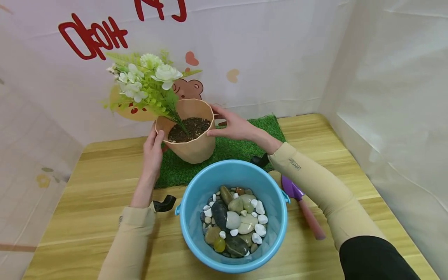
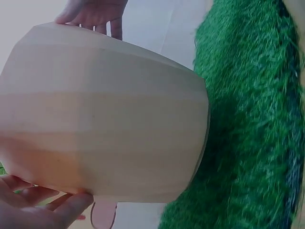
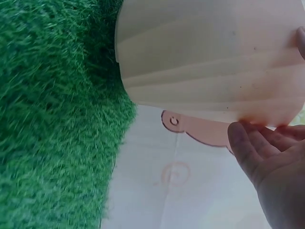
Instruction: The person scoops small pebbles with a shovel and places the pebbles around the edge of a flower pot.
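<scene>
A peach faceted flower pot (image 1: pixel 194 151), part-filled with dark soil (image 1: pixel 196 127), is held at its two sides over green artificial turf. My left hand (image 1: pixel 153 149) grips its left side, thumb near the rim. On the opposite side my right hand (image 1: pixel 232 124) holds it, thumb toward the front and fingers round the back. A bunch of white flowers (image 1: pixel 166 74) with green leaves leans left out of the soil. Both wrist views show the pot wall close up, with the left hand's fingers (image 2: pixel 71 207) and the right hand's fingers (image 3: pixel 252 143) against it.
In front of the pot stands a blue bucket (image 1: pixel 187 229) holding stones, several of them white. A purple trowel (image 1: pixel 309 217) with a pink handle lies right of it, under the right forearm. The artificial turf (image 1: pixel 241 149) lies near the table's back edge, before a printed white backdrop (image 1: pixel 273 58).
</scene>
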Demonstrator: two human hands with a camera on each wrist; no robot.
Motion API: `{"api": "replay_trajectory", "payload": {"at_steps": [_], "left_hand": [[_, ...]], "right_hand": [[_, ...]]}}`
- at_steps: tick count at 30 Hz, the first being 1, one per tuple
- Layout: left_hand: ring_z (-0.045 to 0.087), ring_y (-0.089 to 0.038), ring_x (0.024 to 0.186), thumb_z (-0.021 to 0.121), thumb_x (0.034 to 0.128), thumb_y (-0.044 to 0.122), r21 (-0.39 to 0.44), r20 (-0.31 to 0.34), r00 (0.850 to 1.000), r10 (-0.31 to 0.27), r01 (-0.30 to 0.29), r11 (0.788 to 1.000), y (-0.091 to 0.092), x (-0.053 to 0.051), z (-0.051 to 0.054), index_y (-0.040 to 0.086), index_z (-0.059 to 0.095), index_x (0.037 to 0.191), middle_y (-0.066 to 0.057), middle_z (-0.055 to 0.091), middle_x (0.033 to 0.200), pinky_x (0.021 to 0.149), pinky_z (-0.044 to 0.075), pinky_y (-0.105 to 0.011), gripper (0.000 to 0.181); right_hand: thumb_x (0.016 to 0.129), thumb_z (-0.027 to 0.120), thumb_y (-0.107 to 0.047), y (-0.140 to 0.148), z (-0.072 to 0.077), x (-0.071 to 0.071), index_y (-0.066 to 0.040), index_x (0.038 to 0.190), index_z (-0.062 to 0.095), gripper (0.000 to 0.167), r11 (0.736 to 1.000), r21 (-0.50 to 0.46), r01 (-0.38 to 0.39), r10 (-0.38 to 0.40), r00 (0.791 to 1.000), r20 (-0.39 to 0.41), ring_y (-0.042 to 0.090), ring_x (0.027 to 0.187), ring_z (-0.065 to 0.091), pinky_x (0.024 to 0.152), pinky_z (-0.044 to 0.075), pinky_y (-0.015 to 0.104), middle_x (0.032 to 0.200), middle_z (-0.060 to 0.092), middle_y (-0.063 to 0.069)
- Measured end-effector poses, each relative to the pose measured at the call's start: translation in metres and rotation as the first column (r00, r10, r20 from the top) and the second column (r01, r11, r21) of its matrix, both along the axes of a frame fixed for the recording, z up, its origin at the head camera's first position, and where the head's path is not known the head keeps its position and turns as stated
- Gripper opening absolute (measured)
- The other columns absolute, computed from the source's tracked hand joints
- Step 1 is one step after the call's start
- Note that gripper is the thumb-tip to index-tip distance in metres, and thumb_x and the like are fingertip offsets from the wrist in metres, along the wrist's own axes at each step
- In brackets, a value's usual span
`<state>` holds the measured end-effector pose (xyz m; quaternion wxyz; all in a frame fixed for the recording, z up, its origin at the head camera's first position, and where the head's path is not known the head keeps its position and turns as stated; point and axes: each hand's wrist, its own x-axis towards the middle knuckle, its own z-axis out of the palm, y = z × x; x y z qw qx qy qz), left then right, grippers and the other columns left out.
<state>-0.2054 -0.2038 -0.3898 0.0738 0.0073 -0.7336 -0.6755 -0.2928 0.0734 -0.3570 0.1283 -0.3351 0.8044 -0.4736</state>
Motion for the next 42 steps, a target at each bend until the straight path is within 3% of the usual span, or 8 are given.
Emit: {"api": "replay_trajectory", "payload": {"at_steps": [9,14,26,33,42], "left_hand": [[0.026,-0.032,0.163,0.037,0.1148,0.036,-0.076,-0.014,0.987,-0.158,0.156,0.985,0.022,-0.003,-0.004,0.027,0.015,0.170,-0.003,0.017,0.179,0.124,0.037,-0.066,0.061],[0.029,-0.033,0.162,0.036,0.1155,0.032,-0.114,-0.013,0.977,-0.212,0.209,0.971,0.033,-0.005,-0.008,0.026,0.016,0.170,-0.005,0.021,0.178,0.123,0.039,-0.066,0.059],[0.032,-0.034,0.161,0.040,0.1149,0.030,-0.145,-0.020,0.959,-0.284,0.278,0.950,0.058,-0.008,-0.010,0.021,0.011,0.171,-0.012,0.023,0.177,0.125,0.040,-0.059,0.064],[0.023,-0.032,0.165,0.040,0.1151,0.026,-0.165,0.000,0.944,-0.330,0.325,0.931,0.066,-0.008,-0.023,0.020,0.006,0.171,-0.010,0.013,0.179,0.130,0.033,-0.056,0.066],[0.020,-0.032,0.165,0.038,0.1152,0.033,-0.194,0.030,0.947,-0.320,0.320,0.927,0.070,-0.010,-0.027,0.025,-0.001,0.171,-0.010,0.010,0.180,0.132,0.030,-0.055,0.068]], "right_hand": [[0.096,0.078,-0.022,0.038,-0.004,0.010,-0.017,0.170,0.021,0.093,0.998,0.004,0.057,-0.057,0.998,0.001,0.033,0.152,0.046,0.122,0.046,0.050,0.172,0.036,0.009],[0.096,0.078,-0.020,0.056,-0.008,0.015,-0.016,0.169,0.022,0.092,0.997,0.002,0.074,-0.074,0.997,-0.005,0.034,0.153,0.046,0.121,0.046,0.054,0.172,0.036,0.009],[0.095,0.079,-0.017,0.088,-0.014,0.023,-0.016,0.169,0.023,0.093,0.992,0.007,0.128,-0.128,0.992,-0.017,0.036,0.152,0.046,0.122,0.044,0.058,0.170,0.038,0.013],[0.096,0.077,-0.018,0.100,-0.027,0.027,-0.014,0.170,0.019,0.094,0.993,0.029,0.118,-0.118,0.993,0.018,0.038,0.153,0.043,0.122,0.043,0.060,0.171,0.035,0.015],[0.100,0.072,-0.018,0.104,-0.042,0.026,-0.020,0.171,0.014,0.092,0.988,-0.004,0.151,-0.151,0.988,0.032,0.039,0.158,0.036,0.122,0.040,0.066,0.176,0.026,0.012]]}}
